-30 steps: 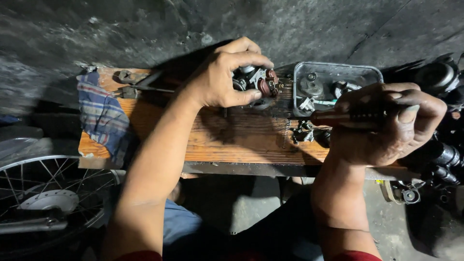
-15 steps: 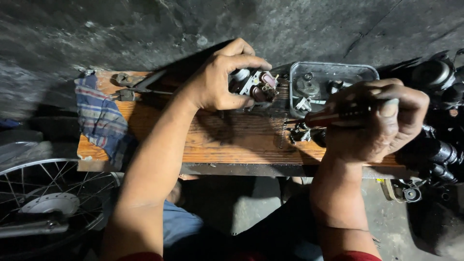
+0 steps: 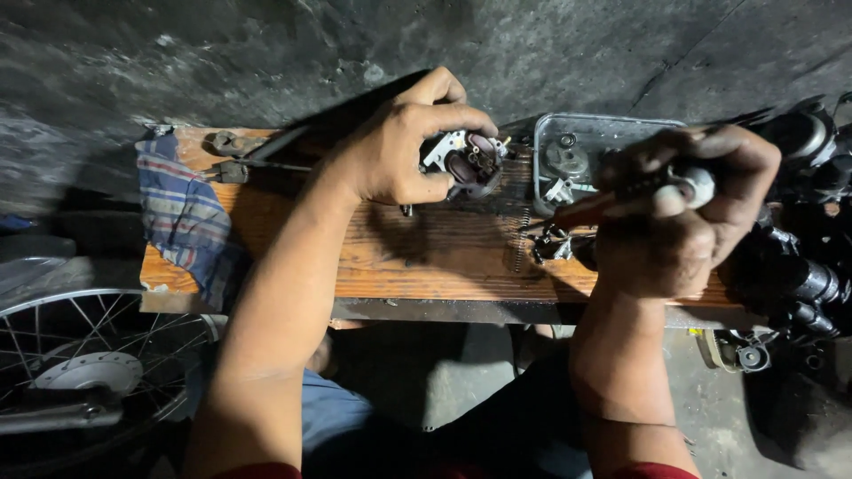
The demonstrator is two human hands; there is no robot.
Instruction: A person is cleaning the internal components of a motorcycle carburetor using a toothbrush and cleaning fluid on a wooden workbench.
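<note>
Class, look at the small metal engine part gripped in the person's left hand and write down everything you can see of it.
The metal engine part, seemingly a carburettor body, is a small, grimy casting of dull grey metal with a dark round cavity holding small brass-coloured fittings. A pale flat flange shows on its left side. The left hand grips it from the left, fingers curled over the top, thumb beneath, holding it over the far edge of the wooden board, beside the clear plastic tray.

The tabletop (image 3: 426, 257) is rough, grained orange wood. The carburetor (image 3: 469, 161) is dull grey cast metal, greasy. The tray (image 3: 612, 133) is clear, scuffed plastic. The rag (image 3: 182, 217) is striped woven cloth. The wheel (image 3: 89, 355) has shiny metal spokes.
</note>
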